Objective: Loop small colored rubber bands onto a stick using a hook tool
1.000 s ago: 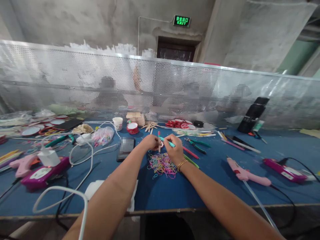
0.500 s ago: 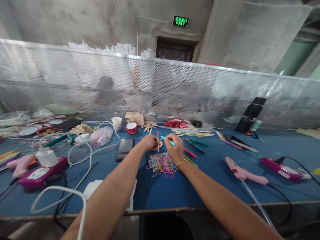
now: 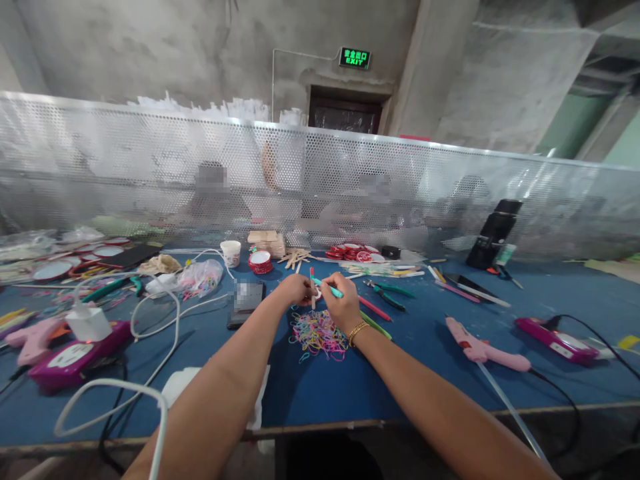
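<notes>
Compared with half a second ago, the teal marker sits slightly nearer the wooden stick, its tip now appearing to meet the stick just below the red end; the whole view has also shifted slightly. The left hand is nearly closed, pinching the upright stick. The right hand is curled closed around the marker. Both hands are over the middle of the worktop, well in from its near edge, just beyond a loose pile of coloured loops.

Towards the far edge, left of the hands, stands a white paper cup; its contents cannot be made out. Nearer the left edge, a clear plastic bag holds small multicoloured pieces.
</notes>
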`<action>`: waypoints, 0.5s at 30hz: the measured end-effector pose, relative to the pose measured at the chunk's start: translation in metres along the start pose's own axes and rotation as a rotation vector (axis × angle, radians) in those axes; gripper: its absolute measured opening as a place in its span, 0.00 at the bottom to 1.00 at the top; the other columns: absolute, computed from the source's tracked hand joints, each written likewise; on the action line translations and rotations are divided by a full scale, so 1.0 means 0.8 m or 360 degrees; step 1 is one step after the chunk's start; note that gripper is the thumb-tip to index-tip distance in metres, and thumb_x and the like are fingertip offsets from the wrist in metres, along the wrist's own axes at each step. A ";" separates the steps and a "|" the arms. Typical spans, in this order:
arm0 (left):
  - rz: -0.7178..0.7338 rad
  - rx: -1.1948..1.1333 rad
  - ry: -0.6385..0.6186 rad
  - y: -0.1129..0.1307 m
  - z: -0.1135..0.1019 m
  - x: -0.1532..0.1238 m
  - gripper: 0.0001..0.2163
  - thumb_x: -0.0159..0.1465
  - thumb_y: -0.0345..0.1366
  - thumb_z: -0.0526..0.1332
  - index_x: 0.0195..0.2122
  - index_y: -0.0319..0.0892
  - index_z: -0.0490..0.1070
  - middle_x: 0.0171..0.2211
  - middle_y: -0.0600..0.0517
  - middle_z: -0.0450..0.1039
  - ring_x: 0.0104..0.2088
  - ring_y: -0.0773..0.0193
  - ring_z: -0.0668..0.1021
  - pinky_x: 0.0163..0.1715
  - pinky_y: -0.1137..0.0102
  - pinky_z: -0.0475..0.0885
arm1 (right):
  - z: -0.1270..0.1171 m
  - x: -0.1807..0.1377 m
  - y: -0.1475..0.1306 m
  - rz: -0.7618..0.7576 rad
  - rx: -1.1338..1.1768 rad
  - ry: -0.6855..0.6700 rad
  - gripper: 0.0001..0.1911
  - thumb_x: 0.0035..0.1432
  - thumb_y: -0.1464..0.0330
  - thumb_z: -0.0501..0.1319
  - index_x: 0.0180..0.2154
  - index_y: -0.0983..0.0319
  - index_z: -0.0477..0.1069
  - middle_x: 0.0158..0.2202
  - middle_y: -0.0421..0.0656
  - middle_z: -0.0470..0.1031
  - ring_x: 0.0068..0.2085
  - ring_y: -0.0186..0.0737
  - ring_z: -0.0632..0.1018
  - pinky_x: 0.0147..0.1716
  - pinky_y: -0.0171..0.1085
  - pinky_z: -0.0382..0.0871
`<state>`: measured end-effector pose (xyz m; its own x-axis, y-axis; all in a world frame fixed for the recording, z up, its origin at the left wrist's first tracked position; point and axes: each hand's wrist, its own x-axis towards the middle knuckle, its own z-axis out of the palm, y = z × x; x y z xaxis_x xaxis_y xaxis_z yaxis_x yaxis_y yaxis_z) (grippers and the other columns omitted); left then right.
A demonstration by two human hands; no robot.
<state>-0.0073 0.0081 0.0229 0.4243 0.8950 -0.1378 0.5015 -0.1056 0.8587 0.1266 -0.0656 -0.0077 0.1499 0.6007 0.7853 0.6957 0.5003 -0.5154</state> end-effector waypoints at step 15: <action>-0.0004 0.0066 -0.0001 -0.004 0.000 0.008 0.04 0.57 0.32 0.66 0.28 0.38 0.74 0.19 0.55 0.73 0.21 0.70 0.75 0.23 0.78 0.69 | -0.008 0.003 -0.001 0.0018 0.0027 0.0023 0.09 0.60 0.65 0.54 0.35 0.57 0.73 0.30 0.39 0.77 0.34 0.39 0.76 0.37 0.36 0.64</action>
<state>-0.0058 0.0137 0.0193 0.4233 0.8951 -0.1402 0.5335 -0.1211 0.8371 0.1309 -0.0686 -0.0029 0.1681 0.5974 0.7842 0.6820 0.5039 -0.5301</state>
